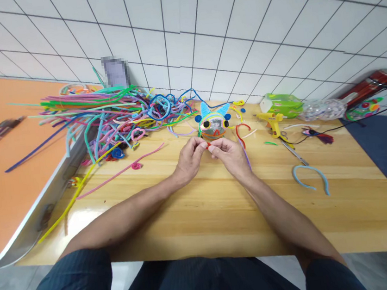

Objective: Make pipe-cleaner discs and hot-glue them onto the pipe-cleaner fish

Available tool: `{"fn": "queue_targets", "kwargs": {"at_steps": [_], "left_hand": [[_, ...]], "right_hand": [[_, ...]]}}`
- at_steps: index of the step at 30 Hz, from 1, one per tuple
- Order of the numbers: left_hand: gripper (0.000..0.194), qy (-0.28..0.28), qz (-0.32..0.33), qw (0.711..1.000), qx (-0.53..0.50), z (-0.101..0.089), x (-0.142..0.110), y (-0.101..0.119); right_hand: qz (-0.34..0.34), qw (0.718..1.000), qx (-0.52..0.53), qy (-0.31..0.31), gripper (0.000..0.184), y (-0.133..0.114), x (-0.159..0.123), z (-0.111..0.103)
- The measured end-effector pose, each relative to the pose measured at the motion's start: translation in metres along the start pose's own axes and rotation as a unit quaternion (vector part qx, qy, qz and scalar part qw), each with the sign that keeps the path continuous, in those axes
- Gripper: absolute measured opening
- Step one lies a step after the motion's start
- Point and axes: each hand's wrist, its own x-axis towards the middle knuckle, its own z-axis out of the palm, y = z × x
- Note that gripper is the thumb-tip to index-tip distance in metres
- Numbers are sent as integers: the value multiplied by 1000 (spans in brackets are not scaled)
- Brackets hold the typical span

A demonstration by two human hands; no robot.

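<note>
My left hand [190, 159] and my right hand [231, 155] meet over the middle of the wooden table, fingertips pinched together. Between them shows a small bit of red pipe cleaner [209, 146], mostly hidden by the fingers. Just beyond stands a clear round figure [217, 124] with blue pointed ears, big eyes and an orange-red mouth, wrapped in coloured pipe cleaners. A curved red pipe cleaner [238, 133] and a purple one [246, 156] lie beside my right hand, the purple partly behind it.
A large heap of pipe cleaners [116, 112] spreads at the left. To the right lie a yellow glue gun [272, 123] with a cord, scissors [295, 154], a bent blue pipe cleaner [310, 169], a green packet [283, 105] and a red flask [368, 87]. A tiled wall [181, 39] closes the back.
</note>
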Motion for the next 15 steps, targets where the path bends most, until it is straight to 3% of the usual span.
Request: {"fn": "queue_targets", "kwargs": {"at_steps": [3,6,9,12,15], "left_hand": [[35,9,-47,996,-73,6,-3,-3],[33,0,-40,998,-50,4,-1,-5],[21,-43,56,995,72,-5,6,-5],[16,-95,162,969,163,-13,12,-6],[19,-118,187,951,216,-15,14,-7]], "right_hand": [[-1,1000,-14,4,29,0,-1,2],[-27,996,-80,-1,24,2,0,-3],[-107,970,-216,-14,17,1,1,-14],[-186,923,-336,-34,13,-1,2,-26],[-209,901,-379,-37,12,-1,3,-30]]}}
